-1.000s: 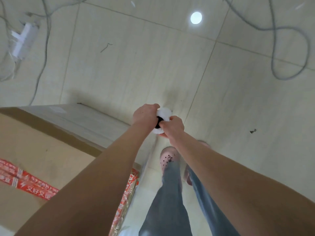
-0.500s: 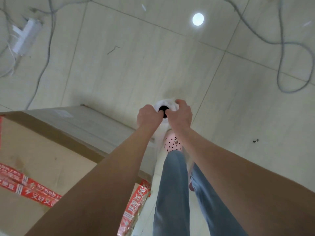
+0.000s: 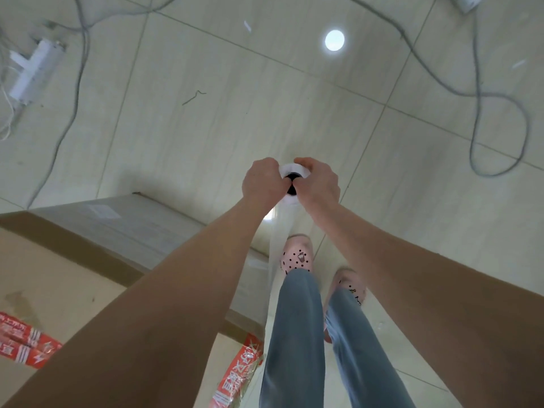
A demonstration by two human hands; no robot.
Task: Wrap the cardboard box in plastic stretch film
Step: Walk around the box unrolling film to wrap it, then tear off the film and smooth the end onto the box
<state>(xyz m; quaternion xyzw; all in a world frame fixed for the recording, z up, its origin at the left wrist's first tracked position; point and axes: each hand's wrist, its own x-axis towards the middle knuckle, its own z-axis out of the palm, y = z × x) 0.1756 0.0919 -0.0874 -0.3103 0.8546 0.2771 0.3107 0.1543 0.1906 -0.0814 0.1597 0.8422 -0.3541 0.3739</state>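
A large cardboard box (image 3: 59, 275) fills the lower left, its top a flat matt brown with a darker brown strip along the edge and bands of red printed tape (image 3: 26, 343) across it; the side facing the person looks pale and glossy, and crinkled clear film covers the red tape at the near corner (image 3: 238, 375). Beside that corner, held out in front of the person at arm's length, is the roll of stretch film (image 3: 294, 172), a white cylinder seen end-on with a dark round core hole. The left hand (image 3: 262, 184) is curled into a tight fist against the left side of the roll's top, and the right hand (image 3: 319, 185) is curled the same way on the right side, so both grip the roll's upper end; the fingertips are tucked under and cannot be seen clearly. A sheet of clear, faintly shiny film (image 3: 276, 245) hangs from the roll down past the box corner. Below are grey-blue trousers (image 3: 297, 334) and pink clogs (image 3: 295, 254) with dark holes. The floor (image 3: 206, 128) is smooth, glossy beige tile with thin grout lines, reflecting a round light (image 3: 334, 40), and grey cables (image 3: 477, 113) and a white power strip (image 3: 35, 72) lie on it.
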